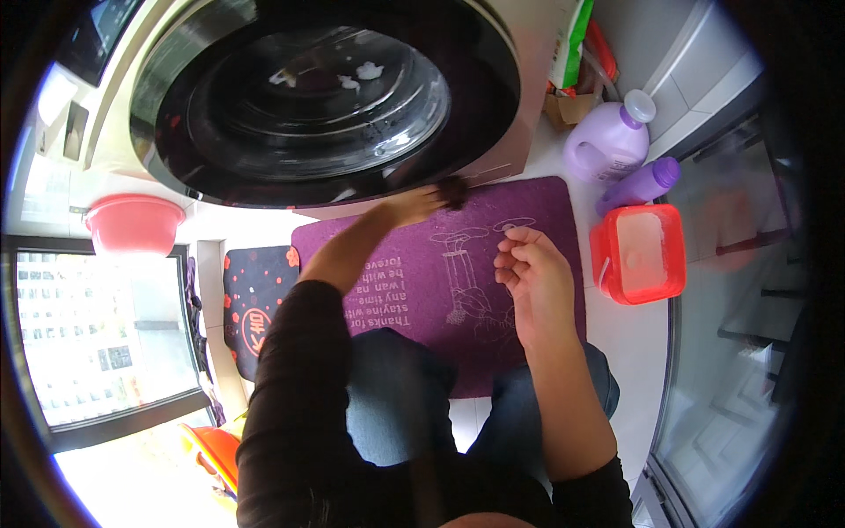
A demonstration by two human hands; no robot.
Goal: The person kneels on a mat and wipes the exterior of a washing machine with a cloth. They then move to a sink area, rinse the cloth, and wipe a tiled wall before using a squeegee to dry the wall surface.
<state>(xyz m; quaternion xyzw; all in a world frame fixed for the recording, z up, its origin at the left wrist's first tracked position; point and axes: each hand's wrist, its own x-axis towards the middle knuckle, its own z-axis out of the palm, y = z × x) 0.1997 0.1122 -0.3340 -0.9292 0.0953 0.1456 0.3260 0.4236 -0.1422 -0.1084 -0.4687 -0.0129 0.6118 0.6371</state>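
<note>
A front-loading washing machine's round glass door (323,105) fills the upper left, with white scraps showing in it. Below the door's lower rim, my left hand (419,204) reaches to the right, its fingers on a small, dark, fuzzy-looking item (453,193) too blurred to name. My right hand (531,264) hovers over the right part of a purple printed mat (422,284), fingers loosely curled and apart, with nothing visible in it.
A lidded red tub (650,254), a purple bottle (637,185) and a lilac detergent jug (610,138) stand right of the mat. A pink basin (135,224) and a dark patterned mat (254,284) are at left. A glass door (726,330) borders the right side.
</note>
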